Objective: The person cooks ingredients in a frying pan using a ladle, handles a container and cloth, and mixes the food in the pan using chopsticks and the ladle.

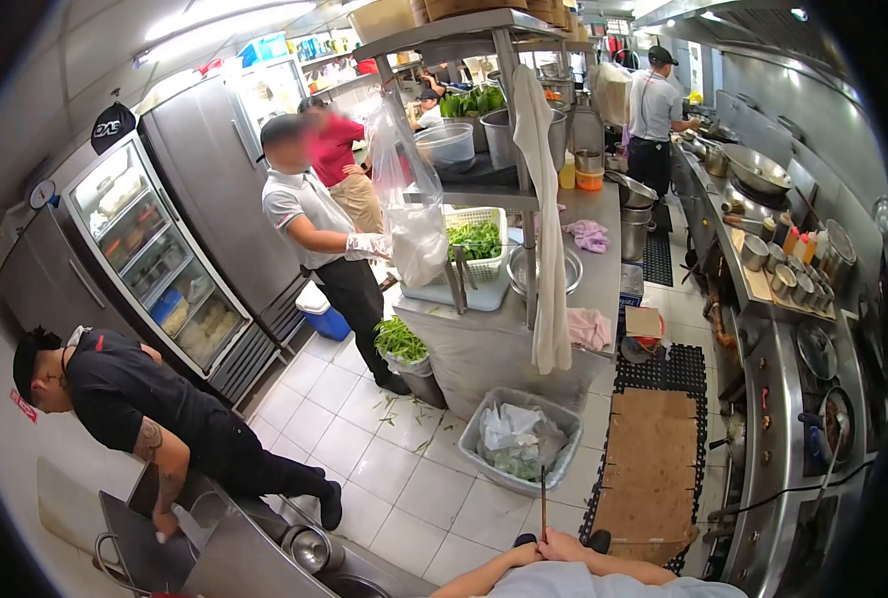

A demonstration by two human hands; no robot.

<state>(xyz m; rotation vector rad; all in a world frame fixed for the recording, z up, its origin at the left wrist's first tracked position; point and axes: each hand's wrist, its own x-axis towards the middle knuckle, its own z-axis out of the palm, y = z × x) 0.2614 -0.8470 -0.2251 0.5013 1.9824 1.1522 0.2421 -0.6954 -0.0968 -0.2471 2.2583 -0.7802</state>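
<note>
At the bottom of the head view my right hand [563, 547] is closed around the lower end of a thin reddish-brown stick [543, 508]. The stick points forward and up, darker at its tip, and looks like a chopstick. My left hand [530, 554] meets the right one in front of my grey shirt; its fingers are hidden. Just beyond the stick's tip, a clear plastic tub [479, 460] stands on the floor with a crumpled plastic bag [514, 429] and some greens in it.
Right, a cooking line holds a wok [758, 169] and sauce bottles [798, 242]. Flattened cardboard [648, 463] lies on a black mat. A gloved person [314, 214] stands by a basket of greens [476, 239]. Another person [155, 399] bends over a metal counter, lower left.
</note>
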